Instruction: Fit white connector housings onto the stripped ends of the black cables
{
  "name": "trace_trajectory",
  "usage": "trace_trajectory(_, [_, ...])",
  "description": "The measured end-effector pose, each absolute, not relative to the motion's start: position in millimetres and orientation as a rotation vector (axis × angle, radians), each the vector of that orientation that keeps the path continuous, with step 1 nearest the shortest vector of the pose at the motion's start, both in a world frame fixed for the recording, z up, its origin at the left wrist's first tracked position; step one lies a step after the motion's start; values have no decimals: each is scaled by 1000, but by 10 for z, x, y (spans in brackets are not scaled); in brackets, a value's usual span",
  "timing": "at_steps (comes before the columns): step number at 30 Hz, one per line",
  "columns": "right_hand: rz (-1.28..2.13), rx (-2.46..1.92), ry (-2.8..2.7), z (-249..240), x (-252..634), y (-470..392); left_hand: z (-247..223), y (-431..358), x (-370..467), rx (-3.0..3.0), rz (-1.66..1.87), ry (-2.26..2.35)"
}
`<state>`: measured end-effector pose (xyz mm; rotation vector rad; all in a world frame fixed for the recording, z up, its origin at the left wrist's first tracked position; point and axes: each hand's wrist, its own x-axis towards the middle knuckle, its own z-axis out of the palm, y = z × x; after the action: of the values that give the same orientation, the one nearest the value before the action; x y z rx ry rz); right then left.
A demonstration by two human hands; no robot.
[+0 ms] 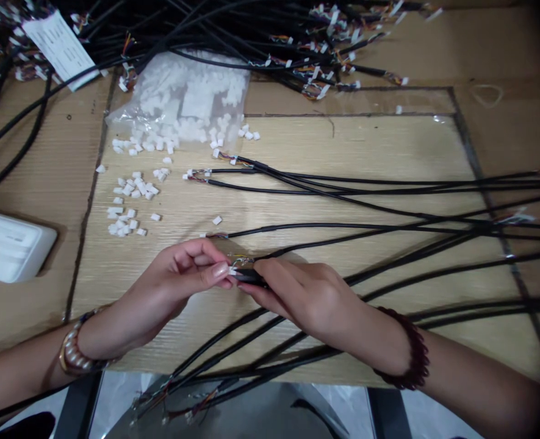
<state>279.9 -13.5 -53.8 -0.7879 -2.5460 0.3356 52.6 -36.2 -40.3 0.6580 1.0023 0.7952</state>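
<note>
My left hand (pixel 185 277) is closed, pinching a small white plastic connector (pixel 232 270) between thumb and fingertips. My right hand (pixel 306 292) grips a slim black tapered tool (pixel 250 277), its tip touching or just beside that connector; its exact kind is hidden by the fingers. Thin coloured wires (pixel 242 260) at the end of a black cable (pixel 292 247) show just above the tool, close to my right fingertips. Whether the right fingers also hold this cable is hard to see. Another black cable (pixel 270 228), ending in a white connector, lies right behind my hands.
Loose white connectors (pixel 135 188) lie in small groups left of centre, before a clear plastic bag (pixel 196 91) full of them. More black cables (pixel 365 180) run rightwards. A heap of cables (pixel 160 24) with a paper label (pixel 61 49) fills the back. A white box-shaped object (pixel 13 244) sits left.
</note>
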Motion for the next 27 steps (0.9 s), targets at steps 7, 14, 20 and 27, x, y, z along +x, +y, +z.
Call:
trace_trajectory(7, [436, -804, -2512, -544, 2800, -136, -429, -365, 510, 651, 789, 987])
trace_trajectory(14, [280, -741, -2545, -525, 2788, -124, -449, -379, 509, 693, 793, 1010])
trace_trajectory(20, [57, -774, -2547, -520, 2760, -129, -443, -386, 522, 762, 829, 1019])
trace_trajectory(27, [108, -752, -2539, -541, 2776, -143, -473, -377, 568, 848, 928, 978])
